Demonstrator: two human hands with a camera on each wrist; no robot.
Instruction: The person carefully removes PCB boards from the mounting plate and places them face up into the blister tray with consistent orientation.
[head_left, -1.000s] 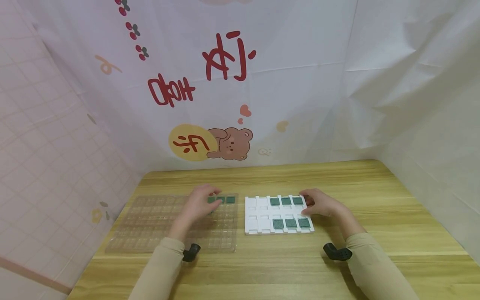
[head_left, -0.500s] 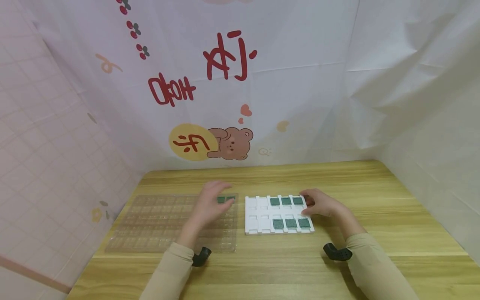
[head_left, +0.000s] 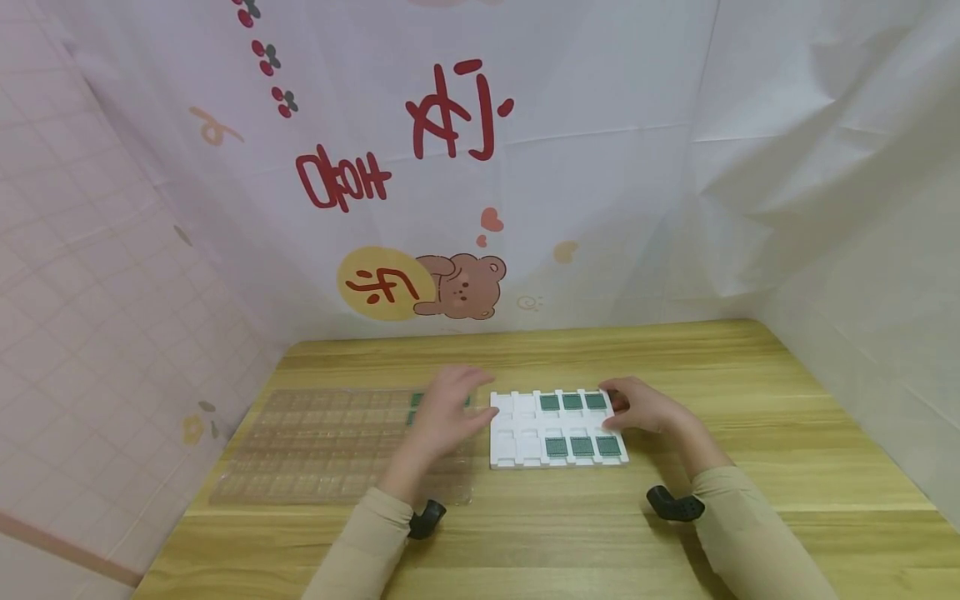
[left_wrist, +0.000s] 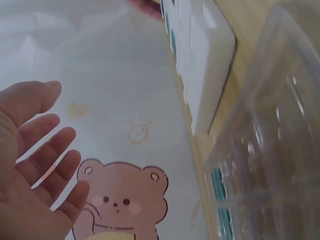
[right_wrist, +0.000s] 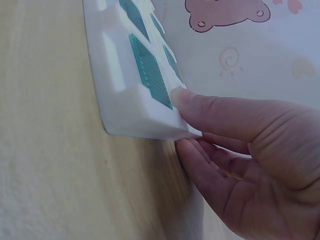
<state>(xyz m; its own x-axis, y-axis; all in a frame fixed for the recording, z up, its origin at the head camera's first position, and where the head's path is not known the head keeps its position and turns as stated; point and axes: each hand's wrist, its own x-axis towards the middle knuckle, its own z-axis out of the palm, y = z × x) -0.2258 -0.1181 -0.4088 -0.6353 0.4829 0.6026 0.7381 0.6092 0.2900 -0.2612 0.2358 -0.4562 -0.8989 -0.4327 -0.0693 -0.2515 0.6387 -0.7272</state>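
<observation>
My left hand is over the right end of a clear plastic tray, its fingertips near a white tray's left edge. In the left wrist view, its fingers are loosely bent with nothing between them and the thumb. My right hand pinches the right end of the white tray, thumb on top and fingers at its side. Two rows of pockets in the white tray hold several green square chips, in the columns nearer my right hand. A few green chips show in the clear tray, partly hidden by my left hand.
Both trays lie flat on a wood-grain table, with a narrow gap between them. A white printed curtain stands behind the table and along its sides. Black wrist devices are on both forearms.
My left hand has moved right across the clear tray toward the white one, uncovering some green chips and covering others. My right hand and the white tray have stayed in place.
</observation>
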